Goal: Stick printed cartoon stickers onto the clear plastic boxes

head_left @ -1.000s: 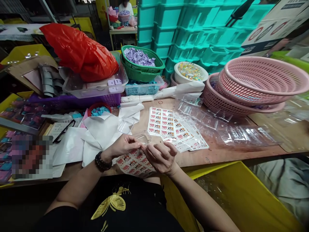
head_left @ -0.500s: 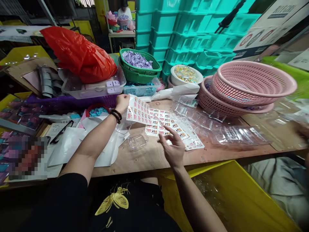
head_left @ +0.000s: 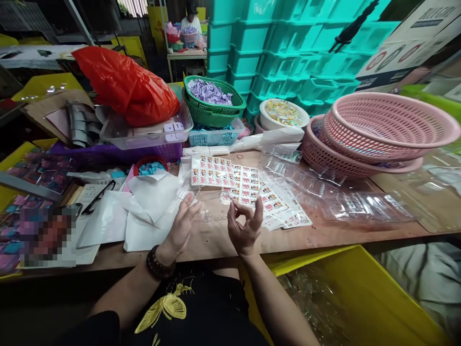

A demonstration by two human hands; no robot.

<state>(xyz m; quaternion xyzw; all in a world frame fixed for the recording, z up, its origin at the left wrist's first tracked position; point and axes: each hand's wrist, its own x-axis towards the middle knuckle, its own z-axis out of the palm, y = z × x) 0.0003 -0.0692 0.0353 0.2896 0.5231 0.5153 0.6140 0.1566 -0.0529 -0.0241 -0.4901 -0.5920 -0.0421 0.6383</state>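
My left hand [head_left: 180,225] is over the front of the table, its fingers stretched out and apart, with nothing visible in them. Just beyond its fingertips is a small clear plastic case [head_left: 206,215], hard to make out against the brown tabletop. My right hand [head_left: 245,225] pinches a thin, pointed tool [head_left: 215,196] like tweezers between thumb and forefinger; its tip points left. Behind both hands lie sticker sheets [head_left: 212,171] with small pink and orange cartoon prints, fanned out and overlapping.
White backing papers [head_left: 153,197] and glasses [head_left: 99,197] lie on the left. Clear plastic trays [head_left: 367,204] and pink baskets [head_left: 360,156] are on the right. A green basket [head_left: 216,115] of purple pieces and a red bag [head_left: 126,91] stand behind. A yellow bin [head_left: 389,298] is below the edge.
My left hand has let go of the top sticker sheet and come down and back toward the plastic case. My right hand has drawn slightly left, its tool now over the case area.
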